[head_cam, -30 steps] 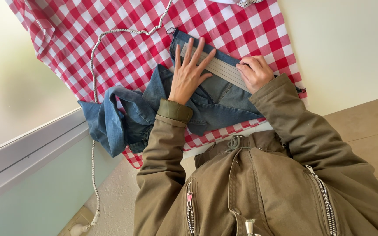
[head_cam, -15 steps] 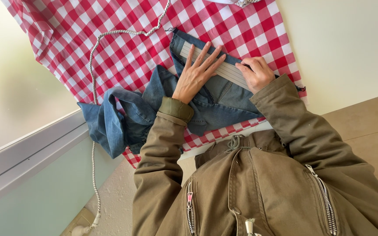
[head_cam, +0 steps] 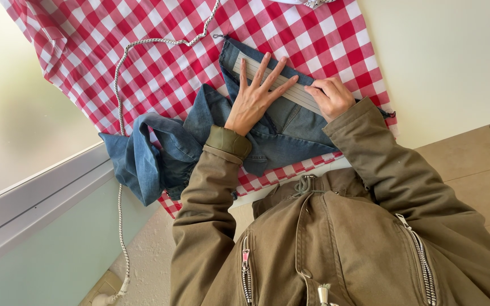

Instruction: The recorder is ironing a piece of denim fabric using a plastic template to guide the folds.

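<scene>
A pair of blue jeans [head_cam: 290, 133] lies on a red-and-white checked cloth [head_cam: 160, 62], its legs bunched in a heap [head_cam: 154, 156] at the left. The waistband is turned out and shows a pale striped lining [head_cam: 299, 93]. My left hand [head_cam: 256, 96] lies flat on the lining and denim with its fingers spread. My right hand [head_cam: 330, 97] has its fingers curled and presses on the right part of the lining strip. Both arms are in olive jacket sleeves.
A white braided cord [head_cam: 121, 119] runs across the cloth and hangs down at the left to a plug [head_cam: 109, 294] near the floor. A window sill [head_cam: 41, 192] is at the left, beige floor tiles [head_cam: 483, 170] at the right.
My left hand has slid a little farther up onto the striped lining. The right hand has stayed on the waistband.
</scene>
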